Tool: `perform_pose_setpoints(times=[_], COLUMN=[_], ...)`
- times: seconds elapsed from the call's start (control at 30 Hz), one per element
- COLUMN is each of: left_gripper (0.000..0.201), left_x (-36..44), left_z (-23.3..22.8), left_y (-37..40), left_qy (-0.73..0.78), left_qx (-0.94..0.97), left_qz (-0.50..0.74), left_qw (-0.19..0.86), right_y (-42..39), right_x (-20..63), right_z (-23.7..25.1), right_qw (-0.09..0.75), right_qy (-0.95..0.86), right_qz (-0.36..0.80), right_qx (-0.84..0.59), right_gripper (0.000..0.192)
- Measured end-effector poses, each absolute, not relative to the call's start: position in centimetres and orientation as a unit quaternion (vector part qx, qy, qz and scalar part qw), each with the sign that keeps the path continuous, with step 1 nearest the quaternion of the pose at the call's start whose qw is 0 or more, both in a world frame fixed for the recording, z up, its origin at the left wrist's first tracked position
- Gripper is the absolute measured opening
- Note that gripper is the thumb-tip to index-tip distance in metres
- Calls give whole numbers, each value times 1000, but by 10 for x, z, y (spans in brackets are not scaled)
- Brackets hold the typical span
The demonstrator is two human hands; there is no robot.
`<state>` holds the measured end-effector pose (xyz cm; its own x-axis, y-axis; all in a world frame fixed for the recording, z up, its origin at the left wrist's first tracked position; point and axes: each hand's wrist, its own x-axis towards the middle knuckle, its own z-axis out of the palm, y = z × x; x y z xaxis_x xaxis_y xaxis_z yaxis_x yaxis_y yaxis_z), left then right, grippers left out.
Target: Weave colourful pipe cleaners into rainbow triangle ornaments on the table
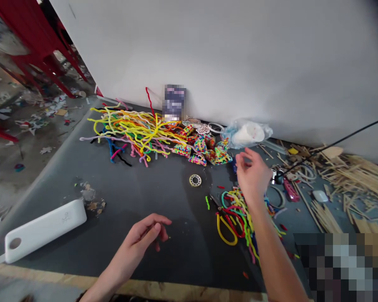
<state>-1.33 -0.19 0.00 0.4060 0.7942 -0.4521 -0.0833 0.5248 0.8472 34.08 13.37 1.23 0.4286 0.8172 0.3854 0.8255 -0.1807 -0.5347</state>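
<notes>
**Right hand raised over the small tangle of pipe cleaners; left hand low and empty**

The right hand [253, 176] is held above the table [164, 201] with the fingers loosely curled and the thumb and forefinger drawn close together; whether anything thin is pinched between them cannot be told, as the fingertips are blurred. Directly beneath and just towards the body from it, a small tangle of pipe cleaners [239, 218] is spread on the dark surface, with a yellow loop [226, 232] at its near-left edge. The strands run mostly along the line of the forearm, from the far side towards the near right. This tangle is clearly nearer the right hand than the left.

The left hand [145, 237] is rested near the front edge, half open, fingers relaxed and bent, nothing held. It lies well apart from the tangle, to its left.

Further out, a small ring [195, 180] is seen on the bare table between the two hands' reach, beyond the left hand. Behind it, against the wall, a large heap of pipe cleaners [135, 130] is piled, with beaded pieces [204, 151] to its right. A clear bag [247, 133] lies beyond the right hand. A white power bank [44, 230] lies at the near left, and wooden sticks [353, 176] are scattered at the far right.
</notes>
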Motion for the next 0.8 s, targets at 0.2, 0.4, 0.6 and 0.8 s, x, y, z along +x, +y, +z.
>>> perform_pose_setpoints(times=[0.2, 0.4, 0.6, 0.8], left_gripper=[30, 37, 27, 37], left_x=[-35, -43, -37, -31], left_z=[-1, 9, 13, 22], left_y=[13, 38, 89, 142], left_qy=[539, 578, 588, 625], left_qx=[460, 576, 751, 762], left_qz=[299, 256, 195, 167], left_qw=[639, 519, 227, -27], right_y=[59, -2, -37, -51], right_x=[308, 266, 221, 199], right_z=[19, 19, -10, -24], right_qw=[311, 304, 315, 293], right_qy=[-603, -658, -675, -701], right_qz=[-18, 67, 131, 206], right_qx=[-735, -686, -654, -616], right_gripper=[32, 23, 20, 20])
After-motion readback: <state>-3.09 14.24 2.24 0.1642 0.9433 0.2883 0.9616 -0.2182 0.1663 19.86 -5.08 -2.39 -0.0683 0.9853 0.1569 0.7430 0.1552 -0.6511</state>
